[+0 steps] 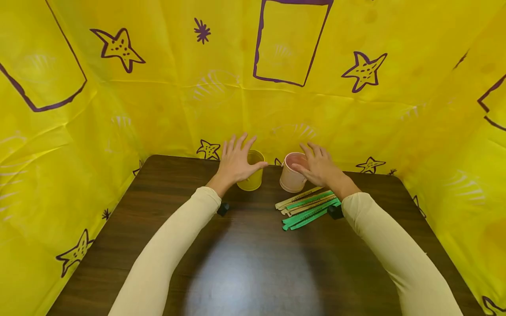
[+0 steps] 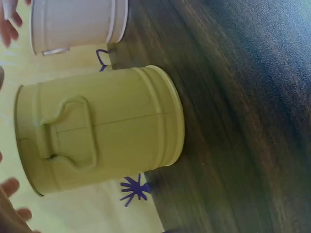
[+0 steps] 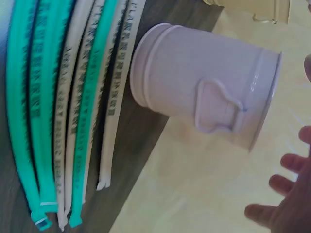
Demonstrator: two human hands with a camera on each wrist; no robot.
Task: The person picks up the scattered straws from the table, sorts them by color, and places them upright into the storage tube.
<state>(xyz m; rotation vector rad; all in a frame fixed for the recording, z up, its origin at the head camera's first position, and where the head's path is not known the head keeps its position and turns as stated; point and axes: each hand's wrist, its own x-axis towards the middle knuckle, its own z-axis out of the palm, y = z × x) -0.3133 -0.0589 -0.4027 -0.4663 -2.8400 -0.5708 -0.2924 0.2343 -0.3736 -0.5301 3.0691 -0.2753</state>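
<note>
Near the far edge of the table stand a small yellow metal bucket point(image 1: 254, 179) and a pale pink metal bucket point(image 1: 290, 181), side by side and upright. My left hand point(image 1: 236, 163) is at the left side of the yellow bucket, fingers spread and thumb reaching across its front. With fingers extended, my right hand point(image 1: 319, 167) is at the right side of the pink bucket, its thumb overlapping the rim. Wire handles hang folded on both buckets in the wrist views. In front of the pink bucket lie several wrapped straws point(image 3: 46, 107), some green, some beige with printed lettering.
A dark wood-grain table point(image 1: 253, 263) carries everything. Yellow cloth point(image 1: 237, 105) with purple drawings hangs along the back and both sides. Small dark wrist devices point(image 1: 335, 212) show beneath both forearms.
</note>
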